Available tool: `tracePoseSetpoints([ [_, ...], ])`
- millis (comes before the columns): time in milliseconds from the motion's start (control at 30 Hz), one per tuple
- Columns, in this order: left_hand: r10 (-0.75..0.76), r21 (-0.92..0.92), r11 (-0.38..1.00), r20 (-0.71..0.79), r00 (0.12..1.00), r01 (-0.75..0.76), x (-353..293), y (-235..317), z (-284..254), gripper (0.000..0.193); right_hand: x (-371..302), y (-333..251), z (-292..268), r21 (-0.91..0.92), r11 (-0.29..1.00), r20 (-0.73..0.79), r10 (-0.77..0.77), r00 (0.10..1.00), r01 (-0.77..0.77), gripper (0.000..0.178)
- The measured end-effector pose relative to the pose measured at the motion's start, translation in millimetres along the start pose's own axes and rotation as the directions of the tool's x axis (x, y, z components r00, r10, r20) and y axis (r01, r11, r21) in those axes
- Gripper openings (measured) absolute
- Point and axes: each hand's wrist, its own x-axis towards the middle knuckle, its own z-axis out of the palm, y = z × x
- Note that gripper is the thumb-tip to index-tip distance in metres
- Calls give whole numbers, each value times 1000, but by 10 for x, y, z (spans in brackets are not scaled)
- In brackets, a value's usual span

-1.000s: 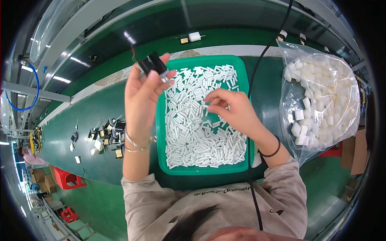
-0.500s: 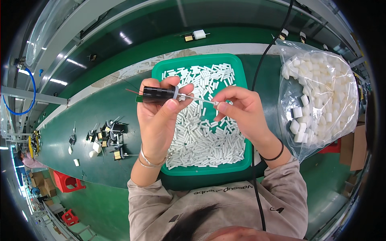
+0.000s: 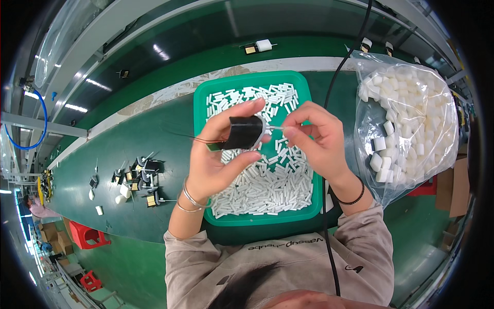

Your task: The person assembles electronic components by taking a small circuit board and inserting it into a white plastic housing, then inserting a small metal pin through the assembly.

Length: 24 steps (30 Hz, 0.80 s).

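Observation:
My left hand [image 3: 208,167] is closed around a black cylindrical part [image 3: 244,133] with a pale grey rim, thin wires and a bit of green board at its left end. A thin pale rod [image 3: 274,127] juts from its right end. At the rod's far tip, my right hand [image 3: 324,144] pinches with thumb and forefinger; whether a small white tube sits between them is hidden by the fingers. Both hands are above a green tray [image 3: 262,221] spread with many short white tubes [image 3: 257,193].
Black parts with rods [image 3: 141,172] lie clustered on the green table [image 3: 123,221] at left. A clear bag [image 3: 366,129] of white blocks [image 3: 417,113] stands at right. A black cable [image 3: 329,92] hangs past the tray's right side. Another assembled part [image 3: 257,47] lies at the back.
My left hand has moved right and turned the black part, bringing it closer to my right hand. Less of the rod shows between them. My right hand has shifted slightly right.

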Motion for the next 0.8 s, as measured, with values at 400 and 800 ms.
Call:
tracePoseSetpoints([
  [400,170,390,908,-6,985,-155,-18,-26,29,41,-14,-25,29,-281,808,121,-505,854,518,18],
  [800,-312,-126,947,-153,938,295,-114,-180,221,40,-172,58,-180,-670,185,432,-690,581,719,19],
])
